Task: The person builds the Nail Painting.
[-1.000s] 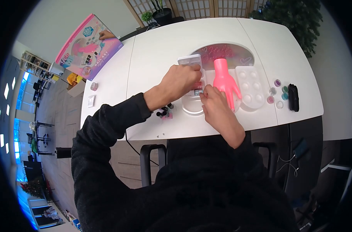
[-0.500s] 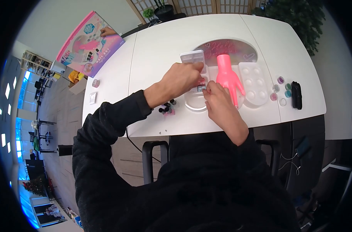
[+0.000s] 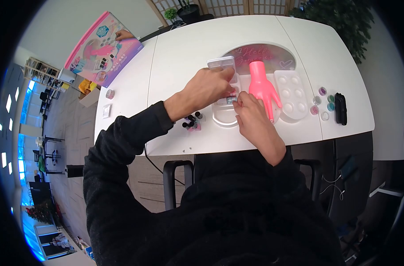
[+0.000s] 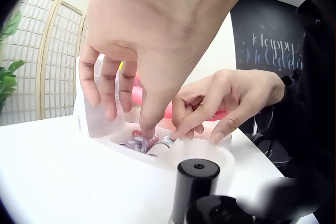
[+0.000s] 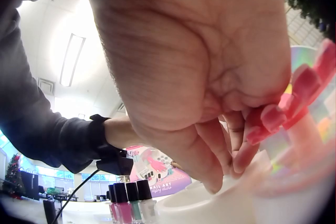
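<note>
My left hand [image 3: 209,86] is over the left compartments of a white tray [image 3: 225,123]. In the left wrist view its thumb touches small patterned rolls [image 4: 140,142], while its other fingers hang spread before the raised clear lid [image 3: 221,63]. From the right, my right hand [image 3: 258,128] reaches to the same compartment, an index fingertip touching the end of a pale roll [image 4: 160,148]; its thumb is apart from that finger. The pink model hand [image 3: 262,90] stands on the tray just beyond my right hand. Whether either hand pinches anything is partly hidden.
Polish bottles [image 3: 192,120] with black caps stand left of the tray. To the right are a white palette [image 3: 289,95], small glitter pots [image 3: 322,91] and a black case [image 3: 340,109]. A colourful box [image 3: 105,49] stands at the far left, near a small jar [image 3: 110,94].
Compared with a second ago, the head view has shifted slightly. Both hands remain at the same compartment, with my left fingers slightly more spread and my right hand barely moved.
</note>
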### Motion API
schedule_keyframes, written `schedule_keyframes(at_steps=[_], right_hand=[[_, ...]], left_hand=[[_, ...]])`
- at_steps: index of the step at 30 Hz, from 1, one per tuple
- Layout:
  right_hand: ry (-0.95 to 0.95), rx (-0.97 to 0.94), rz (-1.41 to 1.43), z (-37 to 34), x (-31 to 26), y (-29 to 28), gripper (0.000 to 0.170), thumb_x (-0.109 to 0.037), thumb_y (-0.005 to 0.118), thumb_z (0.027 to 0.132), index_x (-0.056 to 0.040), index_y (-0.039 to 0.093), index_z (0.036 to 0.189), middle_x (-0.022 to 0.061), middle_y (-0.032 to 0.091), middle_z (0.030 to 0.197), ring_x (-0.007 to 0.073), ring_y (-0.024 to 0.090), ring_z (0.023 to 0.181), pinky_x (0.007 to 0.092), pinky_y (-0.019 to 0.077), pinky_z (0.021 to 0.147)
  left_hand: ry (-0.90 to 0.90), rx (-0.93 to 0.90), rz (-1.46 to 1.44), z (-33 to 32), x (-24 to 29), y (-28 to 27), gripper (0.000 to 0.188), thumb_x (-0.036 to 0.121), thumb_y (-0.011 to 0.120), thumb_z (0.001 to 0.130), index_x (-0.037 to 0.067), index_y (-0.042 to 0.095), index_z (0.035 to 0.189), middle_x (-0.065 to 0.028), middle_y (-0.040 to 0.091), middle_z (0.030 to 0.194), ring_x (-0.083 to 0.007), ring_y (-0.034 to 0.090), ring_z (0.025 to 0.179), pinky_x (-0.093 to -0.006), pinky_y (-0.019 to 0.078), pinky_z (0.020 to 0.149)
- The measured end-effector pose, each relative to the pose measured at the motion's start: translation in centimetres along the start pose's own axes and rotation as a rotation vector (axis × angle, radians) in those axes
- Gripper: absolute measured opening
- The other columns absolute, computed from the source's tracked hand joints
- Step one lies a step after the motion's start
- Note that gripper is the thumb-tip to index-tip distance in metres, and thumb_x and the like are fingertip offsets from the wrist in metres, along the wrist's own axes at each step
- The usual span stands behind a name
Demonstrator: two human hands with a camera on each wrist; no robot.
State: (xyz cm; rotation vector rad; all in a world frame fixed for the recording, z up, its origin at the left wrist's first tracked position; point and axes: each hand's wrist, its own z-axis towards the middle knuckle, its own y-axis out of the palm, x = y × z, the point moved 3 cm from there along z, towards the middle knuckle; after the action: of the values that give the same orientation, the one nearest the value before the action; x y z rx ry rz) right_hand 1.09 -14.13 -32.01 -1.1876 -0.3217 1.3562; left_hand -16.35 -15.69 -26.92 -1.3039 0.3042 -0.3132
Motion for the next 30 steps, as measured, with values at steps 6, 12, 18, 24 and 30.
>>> schedule_keyframes(at_steps=[6, 12, 18, 24, 30], right_hand=[[0.003, 0.007, -0.002, -0.1, 0.1, 0.1, 0.024, 0.006, 0.068, 0.086, 0.01, 0.072, 0.109, 0.0161, 0.06, 0.109, 0.032, 0.059, 0.107, 0.0436, 0.0458, 0.089], [-0.015, 0.0, -0.04, -0.1, 0.3, 0.3, 0.03, 0.005, 0.074, 0.083, 0.0064, 0.071, 0.114, 0.0125, 0.058, 0.109, 0.0304, 0.059, 0.106, 0.0423, 0.0459, 0.088], [-0.007, 0.007, -0.006, 0.0, -0.1, -0.2, 0.02, 0.004, 0.069, 0.088, 0.0086, 0.072, 0.107, 0.0147, 0.06, 0.108, 0.0314, 0.06, 0.105, 0.0433, 0.0466, 0.088], [0.005, -0.002, 0.043, 0.3, 0.1, -0.2, 0.014, 0.002, 0.067, 0.091, 0.0101, 0.074, 0.101, 0.0155, 0.062, 0.103, 0.0313, 0.061, 0.103, 0.0436, 0.0475, 0.088], [-0.018, 0.008, 0.051, 0.1, -0.2, -0.8, 0.016, 0.004, 0.068, 0.09, 0.0104, 0.073, 0.104, 0.0155, 0.062, 0.103, 0.0317, 0.061, 0.1, 0.0435, 0.0481, 0.088]], left_hand=[[-0.037, -0.061, -0.109, 0.0, -0.7, 0.9, 0.011, 0.02, 0.078, 0.088, 0.011, 0.081, 0.095, -0.0068, 0.065, 0.101, -0.0297, 0.07, 0.086, -0.0426, 0.0569, 0.071], [-0.058, -0.074, -0.223, 0.2, -0.5, 0.4, 0.01, 0.014, 0.077, 0.086, 0.007, 0.078, 0.093, -0.0066, 0.069, 0.103, -0.0319, 0.071, 0.088, -0.0434, 0.0574, 0.073], [0.003, -0.047, -0.209, -0.2, -0.6, -0.6, 0.008, 0.01, 0.077, 0.084, 0.007, 0.077, 0.092, -0.004, 0.073, 0.099, -0.0295, 0.071, 0.088, -0.0417, 0.0577, 0.074], [-0.03, -0.055, -0.281, -2.1, -1.4, -5.5, 0.01, 0.01, 0.077, 0.088, 0.008, 0.079, 0.097, -0.0039, 0.075, 0.099, -0.0271, 0.072, 0.088, -0.0379, 0.0576, 0.074], [-0.403, -0.146, -0.501, -8.3, -3.7, -7.6, 0.023, 0.016, 0.079, 0.091, 0.01, 0.078, 0.114, -0.0036, 0.077, 0.108, -0.0185, 0.074, 0.094, -0.0346, 0.0594, 0.077]])
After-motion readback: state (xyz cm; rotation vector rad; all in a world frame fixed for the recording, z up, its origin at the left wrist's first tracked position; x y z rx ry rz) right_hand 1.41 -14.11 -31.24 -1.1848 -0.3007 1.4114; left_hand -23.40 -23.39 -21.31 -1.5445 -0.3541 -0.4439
